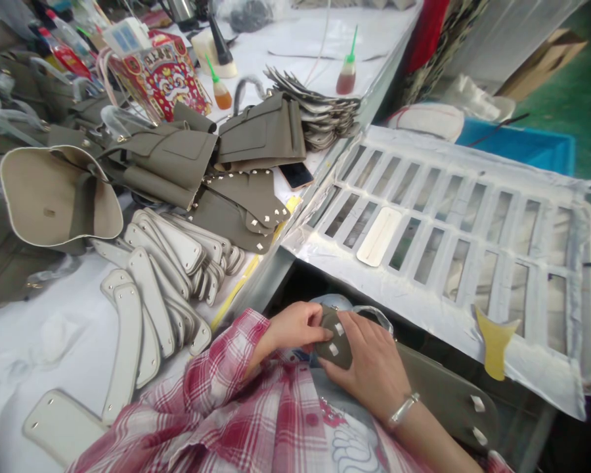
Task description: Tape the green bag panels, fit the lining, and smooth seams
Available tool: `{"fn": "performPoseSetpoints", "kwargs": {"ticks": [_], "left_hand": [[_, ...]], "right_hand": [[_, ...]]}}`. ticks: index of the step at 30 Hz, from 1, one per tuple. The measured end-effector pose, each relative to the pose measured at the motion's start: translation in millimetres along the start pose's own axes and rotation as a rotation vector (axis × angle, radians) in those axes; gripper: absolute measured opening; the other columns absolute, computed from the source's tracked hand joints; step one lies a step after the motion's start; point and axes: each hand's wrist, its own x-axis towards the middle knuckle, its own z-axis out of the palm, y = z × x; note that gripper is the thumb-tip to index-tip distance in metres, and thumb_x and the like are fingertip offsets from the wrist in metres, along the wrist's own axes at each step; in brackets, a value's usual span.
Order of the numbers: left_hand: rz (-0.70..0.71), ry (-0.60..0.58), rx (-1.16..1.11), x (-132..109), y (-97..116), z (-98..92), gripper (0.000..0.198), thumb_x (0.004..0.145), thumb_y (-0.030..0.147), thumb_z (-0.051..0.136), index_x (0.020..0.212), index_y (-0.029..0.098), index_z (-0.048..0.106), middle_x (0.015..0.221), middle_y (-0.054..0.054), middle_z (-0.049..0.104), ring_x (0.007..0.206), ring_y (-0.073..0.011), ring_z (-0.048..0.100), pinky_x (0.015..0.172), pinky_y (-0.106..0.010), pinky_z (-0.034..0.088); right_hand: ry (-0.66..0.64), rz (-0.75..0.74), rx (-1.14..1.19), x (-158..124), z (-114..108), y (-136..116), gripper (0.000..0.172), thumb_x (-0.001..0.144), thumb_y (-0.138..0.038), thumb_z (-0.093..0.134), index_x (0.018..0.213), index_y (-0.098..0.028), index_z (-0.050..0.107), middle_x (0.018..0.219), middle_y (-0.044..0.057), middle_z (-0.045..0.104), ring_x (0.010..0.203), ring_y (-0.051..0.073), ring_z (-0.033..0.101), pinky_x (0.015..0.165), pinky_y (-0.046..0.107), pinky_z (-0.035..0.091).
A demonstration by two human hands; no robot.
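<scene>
My left hand (295, 328) and my right hand (372, 364) are both closed on the near end of a long olive-grey leather strip (446, 391) with small white tabs, held over my lap. The left fingers pinch its rounded end from the left. My right hand, with a bracelet at the wrist, grips it from the right, thumb on top. The strip runs off to the lower right under my forearm.
On the white table (24, 348) lie several pale rounded leather pieces (152, 289), olive bag panels (167, 157), a phone (296, 175) and glue bottles (347, 69). A slatted white rack (453, 223) carries one pale piece (378, 236) and a yellow scraper (494, 341).
</scene>
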Motion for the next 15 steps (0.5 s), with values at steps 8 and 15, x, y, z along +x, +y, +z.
{"fn": "performPoseSetpoints", "kwargs": {"ticks": [8, 15], "left_hand": [[0.073, -0.031, 0.014, -4.4, -4.8, 1.2, 0.032, 0.071, 0.034, 0.065, 0.067, 0.019, 0.038, 0.054, 0.007, 0.048, 0.049, -0.0119, 0.055, 0.044, -0.019, 0.035], [0.096, 0.073, 0.130, -5.2, -9.9, 7.3, 0.026, 0.072, 0.030, 0.063, 0.068, 0.019, 0.039, 0.056, 0.007, 0.047, 0.049, -0.0080, 0.042, 0.045, -0.019, 0.028]], "right_hand": [[-0.012, -0.031, -0.037, -7.2, 0.0, 2.5, 0.071, 0.069, -0.049, 0.066, 0.123, -0.009, 0.046, 0.119, 0.016, 0.054, 0.105, 0.030, 0.050, 0.089, 0.044, 0.039], [0.000, -0.064, -0.047, -10.8, 0.5, 8.7, 0.078, 0.071, -0.061, 0.062, 0.127, -0.011, 0.041, 0.120, 0.015, 0.054, 0.105, 0.029, 0.051, 0.087, 0.044, 0.040]]}}
